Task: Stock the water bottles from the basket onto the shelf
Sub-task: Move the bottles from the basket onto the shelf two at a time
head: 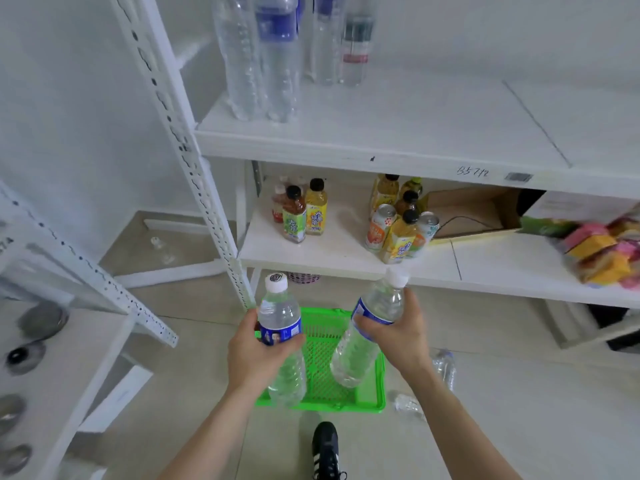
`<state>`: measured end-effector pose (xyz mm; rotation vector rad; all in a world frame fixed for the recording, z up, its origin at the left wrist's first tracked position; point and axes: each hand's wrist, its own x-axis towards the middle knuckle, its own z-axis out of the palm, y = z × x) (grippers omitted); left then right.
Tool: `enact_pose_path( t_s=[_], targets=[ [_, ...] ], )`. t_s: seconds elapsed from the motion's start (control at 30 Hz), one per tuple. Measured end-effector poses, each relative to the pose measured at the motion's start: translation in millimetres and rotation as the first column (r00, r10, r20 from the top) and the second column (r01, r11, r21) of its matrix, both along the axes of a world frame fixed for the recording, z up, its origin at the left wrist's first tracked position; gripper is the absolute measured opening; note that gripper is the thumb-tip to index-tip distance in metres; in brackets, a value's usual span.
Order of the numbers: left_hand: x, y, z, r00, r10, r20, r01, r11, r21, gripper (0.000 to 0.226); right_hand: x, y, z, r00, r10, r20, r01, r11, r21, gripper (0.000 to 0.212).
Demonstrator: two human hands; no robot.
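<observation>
Black-capped plastic tea bottles [294,220] standing near orange drink cans [379,230]; open brown cardboard box [478,209] lying beside them; black white-striped shoe [325,448] resting on floor [519,393].

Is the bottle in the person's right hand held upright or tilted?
Tilted. The water bottle in the right hand leans, its white cap further right than its base.

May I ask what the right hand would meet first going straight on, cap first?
The right hand and its bottle would probably hit the lower shelf at its front edge, then the cans behind; depth is unclear.
</observation>
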<state>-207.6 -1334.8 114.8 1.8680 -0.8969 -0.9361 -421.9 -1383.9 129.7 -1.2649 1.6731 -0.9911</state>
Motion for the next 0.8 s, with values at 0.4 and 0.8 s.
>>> enact_pose_path(
  t_s=[0.4, 0.8],
  targets=[
    [2, 18, 185, 0.996, -0.089, -0.023, 0.08, 0.958, -0.274, 0.051, -10, 31, 196, 0.998, 0.057, 0.013, -0.051, 0.963, -0.266, 0.051],
    [-14, -30, 280, 0.978, -0.201, -0.053, 0.165, 0.907, -0.386, 0.058, -33, -17, 299, 0.952, 0.306, 0.013, -0.286, 0.902, -0.323, 0.06]
  ],
)
